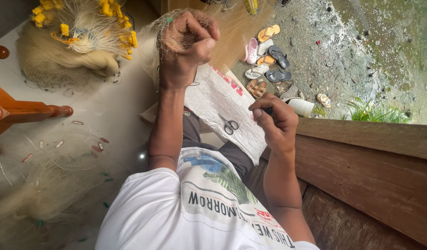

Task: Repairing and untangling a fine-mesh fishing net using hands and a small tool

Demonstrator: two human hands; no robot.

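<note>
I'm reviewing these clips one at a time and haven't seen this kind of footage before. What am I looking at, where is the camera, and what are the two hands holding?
There is no machine here: a person works with bare hands, and the single camera sits on their head, looking down over their white shirt. The left hand is raised and closed on a bunch of fine fishing net. The right hand pinches a small dark tool; too little of it shows to say what it is. Across the lap lies a white woven sack with scissors resting on it. More net with yellow floats is heaped on the floor at upper left, and loose net spreads at lower left. Sandals lie on the ground outside.
</note>
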